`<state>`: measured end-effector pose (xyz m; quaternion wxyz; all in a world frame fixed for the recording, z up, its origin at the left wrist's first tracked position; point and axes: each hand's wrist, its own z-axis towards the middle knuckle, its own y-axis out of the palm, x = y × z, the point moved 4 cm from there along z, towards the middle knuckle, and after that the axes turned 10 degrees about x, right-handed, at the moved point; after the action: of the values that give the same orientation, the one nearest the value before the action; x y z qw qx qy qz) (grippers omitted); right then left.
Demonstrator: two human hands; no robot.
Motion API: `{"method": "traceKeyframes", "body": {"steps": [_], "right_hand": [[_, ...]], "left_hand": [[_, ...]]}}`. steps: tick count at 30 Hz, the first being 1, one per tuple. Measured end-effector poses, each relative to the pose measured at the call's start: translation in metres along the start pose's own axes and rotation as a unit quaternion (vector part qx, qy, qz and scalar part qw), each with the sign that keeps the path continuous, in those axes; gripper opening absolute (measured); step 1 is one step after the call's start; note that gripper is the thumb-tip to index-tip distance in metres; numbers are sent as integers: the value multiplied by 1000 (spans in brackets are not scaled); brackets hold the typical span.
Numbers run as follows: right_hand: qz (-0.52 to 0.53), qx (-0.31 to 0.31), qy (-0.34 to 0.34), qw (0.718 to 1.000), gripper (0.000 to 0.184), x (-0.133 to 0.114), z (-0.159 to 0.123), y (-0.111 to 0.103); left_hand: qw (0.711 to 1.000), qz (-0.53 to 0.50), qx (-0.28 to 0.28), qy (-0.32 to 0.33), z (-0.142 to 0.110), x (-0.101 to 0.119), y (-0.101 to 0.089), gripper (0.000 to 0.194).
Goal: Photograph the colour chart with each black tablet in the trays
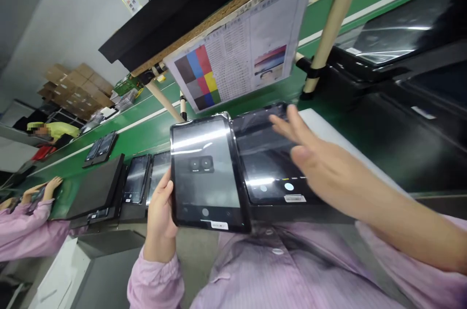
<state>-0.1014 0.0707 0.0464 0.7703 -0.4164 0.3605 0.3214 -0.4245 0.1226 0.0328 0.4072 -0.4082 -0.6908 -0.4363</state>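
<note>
My left hand point(162, 209) grips a tablet point(206, 192) by its left edge and holds it up, tilted toward me. The tablet's lit screen shows two small icons in a dark box and a round button near the bottom, with a white label strip on the lower edge. Just right of it lies a second tablet point(268, 168), its dark screen showing a round white button and a label below. Over that second tablet hovers my right hand point(314, 158), fingers stretched out and a little blurred, holding nothing. Whether its fingertips touch the glass I cannot tell.
Left of me, more tablets point(135, 180) lie in black trays beside a dark box point(97, 187). Black trays with wrapped tablets point(394, 31) stand at right. A printed colour chart point(237, 46) hangs from a shelf on tan poles point(333, 22). Co-workers' hands point(53, 185) are at far left.
</note>
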Motion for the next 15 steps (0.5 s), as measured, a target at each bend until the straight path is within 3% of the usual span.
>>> {"method": "traceKeyframes", "body": {"steps": [5, 8, 10, 12, 15], "right_hand": [[-42, 63, 144, 987, 71, 33, -8, -39], [-52, 86, 218, 971, 67, 55, -14, -50], [-54, 85, 234, 967, 67, 71, -18, -50], [-59, 78, 226, 969, 71, 86, -21, -46], [-50, 72, 211, 974, 82, 102, -20, -35]], "left_hand": [[996, 76, 40, 16, 37, 3, -12, 35], [977, 186, 64, 84, 45, 1, -17, 33], [948, 263, 91, 157, 36, 2, -17, 33], [881, 375, 84, 274, 13, 3, -4, 39], [702, 548, -31, 454, -39, -9, 46, 48]]}}
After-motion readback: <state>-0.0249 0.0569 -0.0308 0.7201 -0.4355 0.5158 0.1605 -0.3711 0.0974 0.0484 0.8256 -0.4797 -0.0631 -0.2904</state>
